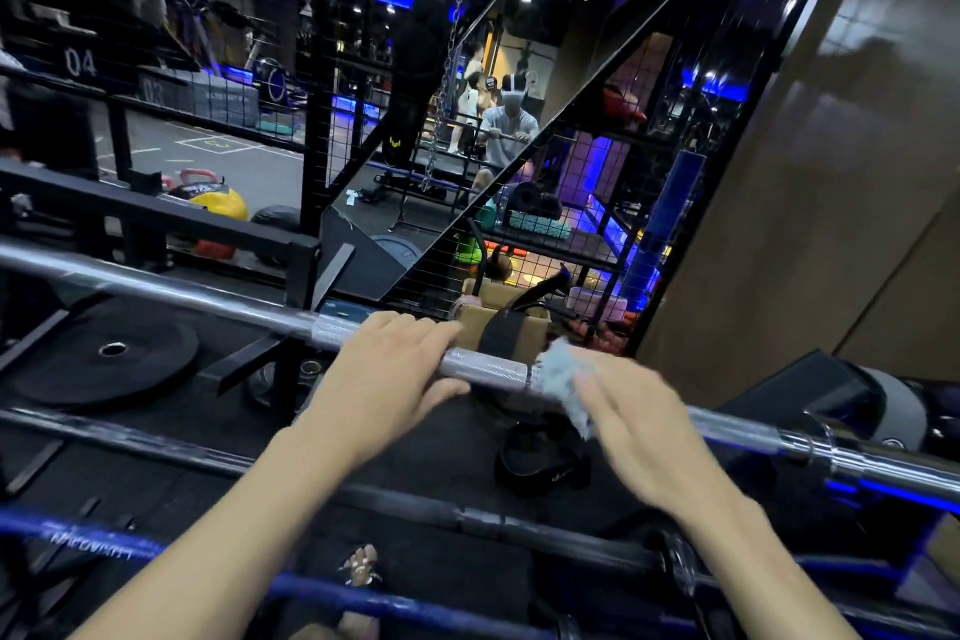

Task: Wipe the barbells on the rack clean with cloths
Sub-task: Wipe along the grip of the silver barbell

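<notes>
Hands sit side by side on the chrome barbell (488, 372), which runs across the rack from upper left to lower right. The left hand (387, 374) curls over the knurled section, fingers on top and thumb beneath. Just to its right, the right hand (631, 424), motion-blurred, presses a pale blue cloth (563, 379) against the bar with fairly straight fingers. Darker barbells (467, 515) lie nearer, below the forearms.
</notes>
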The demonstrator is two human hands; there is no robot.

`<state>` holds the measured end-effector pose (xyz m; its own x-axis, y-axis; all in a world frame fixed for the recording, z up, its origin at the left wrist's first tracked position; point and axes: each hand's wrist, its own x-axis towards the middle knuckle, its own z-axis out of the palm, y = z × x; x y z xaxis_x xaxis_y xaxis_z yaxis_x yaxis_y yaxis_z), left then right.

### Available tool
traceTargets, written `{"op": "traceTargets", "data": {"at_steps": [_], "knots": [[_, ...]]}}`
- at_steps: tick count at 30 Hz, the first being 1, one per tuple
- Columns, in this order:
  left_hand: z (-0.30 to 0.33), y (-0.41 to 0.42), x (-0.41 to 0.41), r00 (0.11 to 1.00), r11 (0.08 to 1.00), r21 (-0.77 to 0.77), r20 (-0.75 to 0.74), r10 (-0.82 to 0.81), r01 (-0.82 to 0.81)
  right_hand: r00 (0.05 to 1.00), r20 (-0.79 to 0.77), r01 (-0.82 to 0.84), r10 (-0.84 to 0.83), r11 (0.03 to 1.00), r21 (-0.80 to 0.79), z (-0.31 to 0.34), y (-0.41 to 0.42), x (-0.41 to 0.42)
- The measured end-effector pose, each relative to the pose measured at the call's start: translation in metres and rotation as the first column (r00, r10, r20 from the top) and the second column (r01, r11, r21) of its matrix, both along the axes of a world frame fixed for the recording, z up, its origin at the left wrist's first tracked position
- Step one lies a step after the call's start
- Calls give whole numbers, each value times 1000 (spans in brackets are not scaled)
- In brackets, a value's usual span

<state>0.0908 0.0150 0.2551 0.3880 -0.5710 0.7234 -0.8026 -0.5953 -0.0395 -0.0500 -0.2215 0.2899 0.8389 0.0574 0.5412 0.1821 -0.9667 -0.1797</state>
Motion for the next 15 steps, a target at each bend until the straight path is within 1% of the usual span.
{"op": "traceTargets", "data": {"at_steps": [1,2,4,5,7,9,10,12,14,15], "knots": [[0,-2,-1,1000,1000,-19,-26,-10,10,999,-17,-51,50,998,-38,-6,10,6],[1,-5,-2,998,1000,-21,-60,-12,11,998,-19,-60,59,995,-81,-10,20,14],[3,-5,-3,998,1000,-27,-54,-10,9,999,-22,-36,33,987,-156,-11,34,30],[4,-5,-4,999,999,-32,-39,-5,4,999,-50,-21,13,986,-167,-8,40,36],[5,-5,-6,998,999,-35,-69,10,-13,993,-105,31,-49,986,-162,1,46,46],[6,-6,-11,988,999,-36,-153,15,-21,988,-112,81,-102,981,-177,5,42,54],[6,-7,-12,987,999,-51,-163,9,-18,986,-109,109,-128,980,-169,7,38,55],[7,-6,-11,991,997,-81,-137,-12,1,978,-113,159,-177,975,-153,7,26,49],[6,-6,-10,993,996,-94,-119,-9,-2,979,-121,150,-161,984,-100,2,3,32],[4,-7,-10,994,996,-86,-110,1,-11,984,-99,144,-149,988,-61,-1,-10,20]]}}
